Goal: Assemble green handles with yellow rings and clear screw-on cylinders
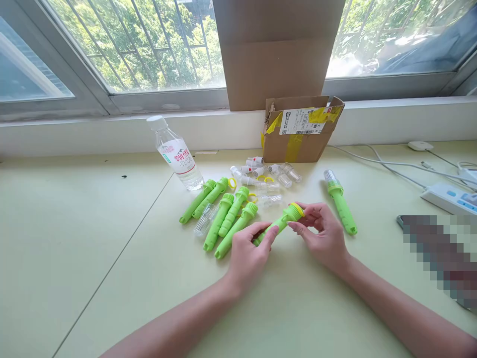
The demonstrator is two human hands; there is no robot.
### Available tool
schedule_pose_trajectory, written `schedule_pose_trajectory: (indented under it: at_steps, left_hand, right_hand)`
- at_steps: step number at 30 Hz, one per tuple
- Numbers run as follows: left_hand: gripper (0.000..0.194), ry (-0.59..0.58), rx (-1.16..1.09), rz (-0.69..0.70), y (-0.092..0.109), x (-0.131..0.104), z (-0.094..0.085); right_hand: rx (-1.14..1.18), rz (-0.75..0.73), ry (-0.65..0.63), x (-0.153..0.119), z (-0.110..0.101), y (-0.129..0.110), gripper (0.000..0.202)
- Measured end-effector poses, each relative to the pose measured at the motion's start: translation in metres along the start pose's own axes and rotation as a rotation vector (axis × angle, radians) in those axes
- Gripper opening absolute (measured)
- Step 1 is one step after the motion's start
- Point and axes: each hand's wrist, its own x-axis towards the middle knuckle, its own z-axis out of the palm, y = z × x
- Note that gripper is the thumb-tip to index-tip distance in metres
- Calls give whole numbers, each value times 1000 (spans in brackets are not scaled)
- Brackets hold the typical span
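My left hand is wrapped round the lower part of a green plastic tube, which tilts up to the right. A yellow ring sits at the tube's threaded end. At that ring, the fingers of my right hand are pinched together; fingertips touch its edge. Several green tubes lie to the left of my hands, beside a clear ribbed cap. Behind them are loose yellow rings, more clear caps and small white pieces. One green tube with a clear cap lies on the right.
A water bottle stands at the back left. An open cardboard box is against the windowsill. On the right are white cables, a power strip and a blurred-out flat object.
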Motion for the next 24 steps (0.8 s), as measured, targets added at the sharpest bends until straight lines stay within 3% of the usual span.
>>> schedule_pose_trajectory:
  at_steps: [9,24]
  left_hand:
    - [35,-69,-106,-113,8,3,-4]
    - [35,-78,-172,-131,5,3,-5]
  right_hand:
    - [7,9,-12,1,-1,-3,33]
    - [-10,-29,22,0,-1,-4,32]
